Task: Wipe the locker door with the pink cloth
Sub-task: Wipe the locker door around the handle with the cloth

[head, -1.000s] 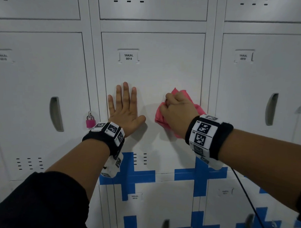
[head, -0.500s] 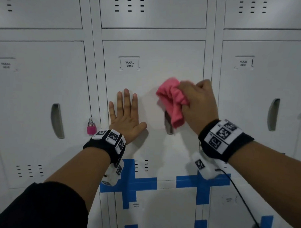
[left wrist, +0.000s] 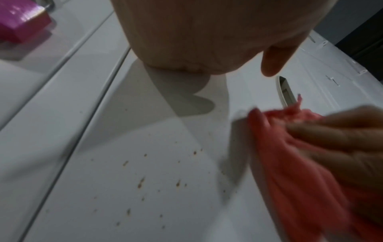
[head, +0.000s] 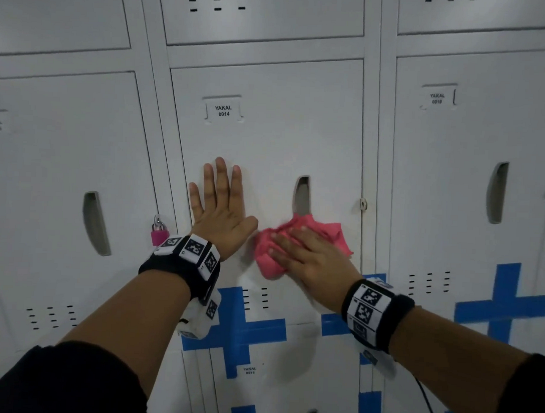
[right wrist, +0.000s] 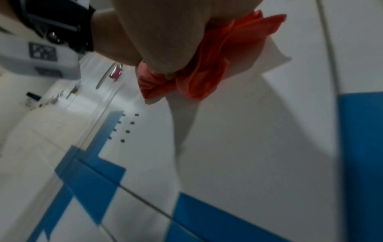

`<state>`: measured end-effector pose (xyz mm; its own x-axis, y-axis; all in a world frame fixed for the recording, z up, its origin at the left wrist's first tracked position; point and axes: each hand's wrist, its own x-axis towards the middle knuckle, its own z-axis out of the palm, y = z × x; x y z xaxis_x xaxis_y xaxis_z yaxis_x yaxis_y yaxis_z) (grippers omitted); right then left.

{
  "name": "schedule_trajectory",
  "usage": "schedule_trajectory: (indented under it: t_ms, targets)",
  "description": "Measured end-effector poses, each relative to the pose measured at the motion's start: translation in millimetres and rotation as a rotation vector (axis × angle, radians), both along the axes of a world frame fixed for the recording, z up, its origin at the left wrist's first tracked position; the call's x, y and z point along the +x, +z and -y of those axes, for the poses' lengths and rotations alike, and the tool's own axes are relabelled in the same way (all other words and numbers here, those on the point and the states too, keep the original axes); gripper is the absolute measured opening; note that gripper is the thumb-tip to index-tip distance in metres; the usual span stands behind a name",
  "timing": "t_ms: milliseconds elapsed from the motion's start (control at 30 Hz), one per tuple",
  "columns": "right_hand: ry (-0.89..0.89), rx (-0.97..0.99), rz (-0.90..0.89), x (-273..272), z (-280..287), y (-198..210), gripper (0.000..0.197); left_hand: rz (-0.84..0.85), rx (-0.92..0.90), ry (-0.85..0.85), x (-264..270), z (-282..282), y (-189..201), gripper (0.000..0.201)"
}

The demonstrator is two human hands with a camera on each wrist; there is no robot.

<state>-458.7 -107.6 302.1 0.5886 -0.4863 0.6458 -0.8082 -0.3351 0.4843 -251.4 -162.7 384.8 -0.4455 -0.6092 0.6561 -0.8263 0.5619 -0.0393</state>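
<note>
The white locker door (head: 283,129) labelled YAKAL 0014 fills the middle of the head view. My left hand (head: 219,201) lies flat on it, fingers straight and pointing up, left of the handle slot (head: 302,195). My right hand (head: 306,257) presses the bunched pink cloth (head: 321,228) against the door just below that slot, fingers stretched leftward over it. In the left wrist view the cloth (left wrist: 290,163) sits under those fingers (left wrist: 342,139), beside small brown specks (left wrist: 140,183) on the door. The right wrist view shows the cloth (right wrist: 207,65) squashed under my palm (right wrist: 165,32).
A pink padlock (head: 159,234) hangs on the frame left of my left wrist. Blue tape crosses (head: 236,328) mark the doors' lower parts. A latch tab (head: 362,205) sticks out at the door's right edge. More white lockers stand on both sides.
My right hand has swept the cloth from the upper right of the door down and left to below the handle slot, going from gripping it to pressing it. My left hand has stayed put.
</note>
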Motion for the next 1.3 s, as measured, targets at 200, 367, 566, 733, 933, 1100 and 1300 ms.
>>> schedule_trajectory:
  t_ms: [200,367,566,733,933,1100,1300]
  targets:
    - [0.060,-0.084,-0.056,-34.2,-18.3,7.5,0.037,-0.002,0.015,0.000,-0.2,-0.9,-0.2,0.093]
    - [0.056,-0.341,0.403,-23.5,-18.2,78.3,0.039,-0.001,-0.001,0.013,-1.5,-1.6,-1.6,0.093]
    - [-0.145,-0.341,0.563,-3.6,1.2,99.7,0.050,-0.001,0.004,0.009,0.4,-3.7,0.1,0.093]
    - [-0.146,-0.349,0.708,4.1,6.8,58.0,0.052,0.009,0.012,-0.005,-0.3,-5.3,1.2,0.095]
    - [-0.214,-0.357,0.702,11.9,4.7,-4.2,0.066,0.012,-0.007,-0.007,-1.0,-3.4,-0.3,0.095]
    - [-0.181,-0.238,0.577,2.2,-0.9,-30.1,0.072,0.006,0.000,-0.011,-2.0,-5.0,1.6,0.095]
    - [-0.065,-0.070,0.335,-13.2,-21.7,-28.2,0.054,0.016,0.037,0.024,-0.7,-7.7,4.0,0.095]
